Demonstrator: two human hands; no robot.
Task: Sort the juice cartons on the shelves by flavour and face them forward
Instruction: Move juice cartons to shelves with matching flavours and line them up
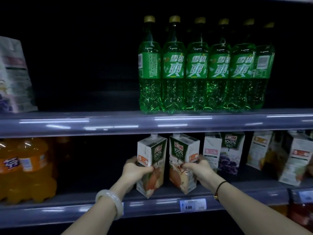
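Both forearms were bare. The left wrist wore a thick, smooth, milky-white bangle [113,199]; the right wrist wore a thin black cord [221,183] with a small gold-coloured piece [215,197] beside it

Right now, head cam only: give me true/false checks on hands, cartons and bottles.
1. The left hand holds the left carton; the right hand holds the right carton. True.
2. The green bottles stand below these cartons. False: they stand on the shelf above.
3. The orange bottles stand left of the left hand. True.
4. Both held cartons face squarely forward. False: each is turned, with a corner edge towards the camera.
5. The grape carton stands right of the right hand. True.
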